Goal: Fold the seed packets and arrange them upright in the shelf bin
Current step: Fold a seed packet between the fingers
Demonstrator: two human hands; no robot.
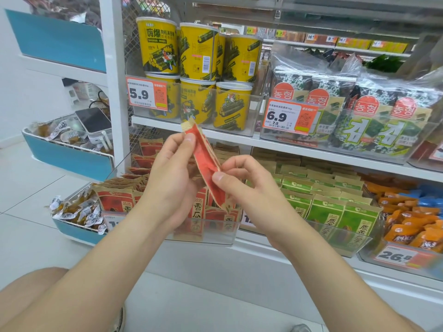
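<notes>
A bare knee (26, 298) fills the lower left corner, and two forearms reach up from the bottom edge toward a shop shelf. The left hand (171, 180) grips the upper part of a red seed packet (205, 161), thumb pressed on its front and fingers curled behind. The right hand (244, 188) pinches the lower part between thumb and forefinger. The packet is folded lengthwise into a narrow strip and is held in the air, tilted with its top toward the left, just above a clear bin (215, 237) on the lowest shelf. Inside that bin, more red packets (115, 200) stand upright in rows. Just to the right, green packets (335, 209) stand in a neighbouring bin, with orange snack bags (407, 226) beyond them. To the left is a blue and white cart (69, 161) with wrapped sweets in its trays. On the shelf above, yellow cans (191, 56) are stacked two high behind a price tag (146, 95) reading 5.9. Beside them, seaweed packs (364, 116) sit in another clear bin.
</notes>
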